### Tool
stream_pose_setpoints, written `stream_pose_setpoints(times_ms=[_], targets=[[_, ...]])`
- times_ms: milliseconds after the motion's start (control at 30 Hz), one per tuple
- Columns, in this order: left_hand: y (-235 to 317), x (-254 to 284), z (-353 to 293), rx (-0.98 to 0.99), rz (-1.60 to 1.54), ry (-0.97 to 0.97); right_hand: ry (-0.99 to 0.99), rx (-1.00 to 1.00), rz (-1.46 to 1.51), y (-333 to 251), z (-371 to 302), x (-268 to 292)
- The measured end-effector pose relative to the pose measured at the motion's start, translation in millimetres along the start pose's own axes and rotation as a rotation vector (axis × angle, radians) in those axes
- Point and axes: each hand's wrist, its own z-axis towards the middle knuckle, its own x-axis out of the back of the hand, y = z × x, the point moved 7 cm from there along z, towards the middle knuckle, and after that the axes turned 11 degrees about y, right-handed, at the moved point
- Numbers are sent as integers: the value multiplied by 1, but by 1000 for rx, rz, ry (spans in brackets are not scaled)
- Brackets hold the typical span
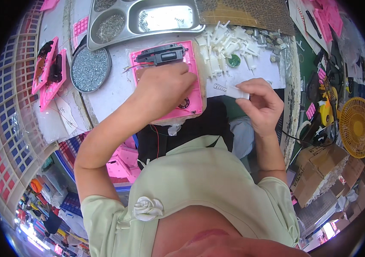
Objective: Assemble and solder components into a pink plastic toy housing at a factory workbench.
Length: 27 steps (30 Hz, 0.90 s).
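A pink plastic case (pixel 196 100) lies in front of me, with a black mechanism (pixel 165 55) and thin wires at its far side. My left hand (pixel 165 88) is over the middle of the case, fingers bent and drawn together; whatever they hold is hidden beneath them. To the right of the case, my right hand (pixel 261 103) pinches a small white plastic part (pixel 237 92) between thumb and fingers. A coil spring (pixel 219 88) sticks out from that part's left end, pointing toward the case.
Beyond the case stands a metal compartment tray (pixel 148 32) with small springs. A round dish of screws (pixel 90 68) is at its left, beside wired pink panels (pixel 54 77). White plastic parts (pixel 223 47) and metal pieces (pixel 272 40) lie far right. A yellow fan (pixel 358 127) stands at right.
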Motion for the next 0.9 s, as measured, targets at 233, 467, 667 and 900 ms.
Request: stream_pose_setpoints(times_ms=[233,467,667,900], targets=[[-13,-5,3,117,-63,-61,51,74,-45,-3,1,18],[4,-3,-5,-46,35,-129,14,101,-87,-4,5,12],[3,-16,-9,23,71,-162,-29,165,-197,-8,10,2],[-27,25,-30,271,-303,145,-271,326,-406,-8,19,-44]])
